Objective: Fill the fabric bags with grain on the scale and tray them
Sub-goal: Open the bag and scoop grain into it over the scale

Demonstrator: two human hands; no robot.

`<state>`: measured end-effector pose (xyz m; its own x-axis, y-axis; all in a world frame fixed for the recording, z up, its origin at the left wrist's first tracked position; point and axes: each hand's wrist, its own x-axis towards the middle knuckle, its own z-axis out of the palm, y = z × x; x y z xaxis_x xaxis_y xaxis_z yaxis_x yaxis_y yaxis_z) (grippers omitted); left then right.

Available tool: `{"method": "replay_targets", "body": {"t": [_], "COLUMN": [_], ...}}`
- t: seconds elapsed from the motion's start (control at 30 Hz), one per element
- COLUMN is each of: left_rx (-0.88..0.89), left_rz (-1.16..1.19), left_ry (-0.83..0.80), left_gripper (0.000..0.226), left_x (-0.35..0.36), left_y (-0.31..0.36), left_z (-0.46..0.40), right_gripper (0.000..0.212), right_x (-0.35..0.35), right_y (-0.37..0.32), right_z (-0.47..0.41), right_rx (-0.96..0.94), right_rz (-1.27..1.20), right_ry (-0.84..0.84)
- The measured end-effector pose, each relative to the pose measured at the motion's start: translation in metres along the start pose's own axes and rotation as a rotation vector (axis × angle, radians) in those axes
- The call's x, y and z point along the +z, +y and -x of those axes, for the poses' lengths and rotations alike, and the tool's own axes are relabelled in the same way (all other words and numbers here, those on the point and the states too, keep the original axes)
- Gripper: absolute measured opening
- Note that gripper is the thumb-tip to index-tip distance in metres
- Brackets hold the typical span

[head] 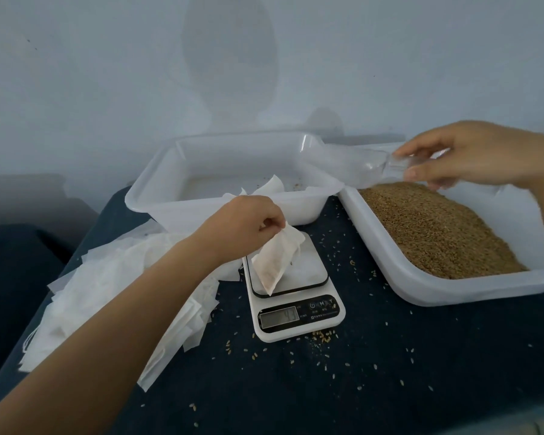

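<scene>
1. There is one view only, from a camera worn on the person's head, looking forward and down over the dark tabletop (390,387).
2. It sits close: both forearms reach in from the near edge, the scale (291,287) lying near the middle.
3. The wide lens bends the edges and takes in the pale wall (107,73) beyond the far edge.
</scene>
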<state>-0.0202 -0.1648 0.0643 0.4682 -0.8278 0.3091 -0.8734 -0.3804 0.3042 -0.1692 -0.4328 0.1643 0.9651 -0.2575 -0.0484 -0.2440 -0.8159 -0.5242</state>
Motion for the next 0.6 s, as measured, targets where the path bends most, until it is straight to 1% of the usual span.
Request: {"method": "replay_targets", "body": {"t": [0.07,0.1,0.13,0.2,0.27,0.33,0.4,0.5,0.53,0.6], "left_rx": [-0.006,-0.010,-0.013,-0.018,-0.017,-0.008,-0.009,-0.014,-0.016,-0.022], "left_rz": [0.011,0.015,0.015,0.005,0.000,0.000,0.002,0.020,0.022,0.032], "left_ry": [-0.018,-0.027,-0.041,-0.079,-0.100,-0.108,-0.118,-0.145,-0.159,-0.152], "left_gripper": [0.013,0.012,0.011,0.012,0.012,0.012,0.013,0.014,0.016,0.027], "left_x": [0.005,0.008,0.011,0.018,0.026,0.033,0.038,0.045,0.047,0.049], "left_y": [0.003,0.005,0.007,0.010,0.013,0.014,0.013,0.013,0.013,0.013], "left_z": [-0.006,-0.008,-0.011,-0.016,-0.020,-0.023,-0.024,-0.026,-0.026,-0.024], "right_gripper": [0.013,0.007,0.011,0.036,0.043,0.048,0.045,0.043,0.043,0.040], "right_x": [0.016,0.025,0.033,0.047,0.060,0.073,0.085,0.096,0.098,0.099], "right_y": [0.023,0.032,0.040,0.053,0.059,0.060,0.061,0.061,0.060,0.060], "right_z": [-0.003,-0.005,-0.009,-0.019,-0.029,-0.036,-0.041,-0.045,-0.045,-0.046], "right_rx": [0.098,0.159,0.218,0.357,0.495,0.574,0.571,0.529,0.509,0.479], "right_rz": [-0.130,-0.127,-0.103,-0.076,-0.040,0.061,0.149,0.177,0.188,0.200], "right_ry": [0.102,0.125,0.127,0.114,0.114,0.071,-0.003,-0.085,-0.090,-0.087]}}
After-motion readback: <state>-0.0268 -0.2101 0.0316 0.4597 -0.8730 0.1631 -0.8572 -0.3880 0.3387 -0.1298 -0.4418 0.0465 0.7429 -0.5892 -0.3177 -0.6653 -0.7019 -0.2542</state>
